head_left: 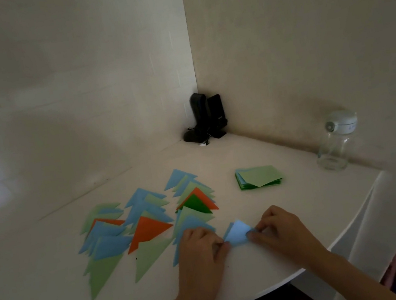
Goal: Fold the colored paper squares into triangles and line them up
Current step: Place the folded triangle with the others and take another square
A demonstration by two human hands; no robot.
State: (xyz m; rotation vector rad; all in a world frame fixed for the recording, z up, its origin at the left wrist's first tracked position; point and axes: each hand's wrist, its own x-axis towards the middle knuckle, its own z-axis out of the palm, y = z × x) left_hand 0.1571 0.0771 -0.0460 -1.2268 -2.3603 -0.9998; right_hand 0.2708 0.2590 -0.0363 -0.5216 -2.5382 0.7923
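Both hands work one blue paper (236,234) near the table's (275,267) front edge. Left hand (199,247) pinches its left corner, fingers curled on it; right hand (279,227) pinches the right corner w/ thumb and fingertips. The paper sits between the two grips, partly folded, top point raised toward the wall, bottom edge on the table. Just left of the left hand, partly under it, three rows of folded triangles (148,217) fan away: blue, light green, orange, one dark green, overlapping like shingles. Beyond the grips, up and a bit right, well apart, lies the stack of unfolded squares (260,176), light green on top. Further right of the right hand, by the wall, a clear jar (336,146) w/ pale lid. Far back in the corner, black speakers (206,117).
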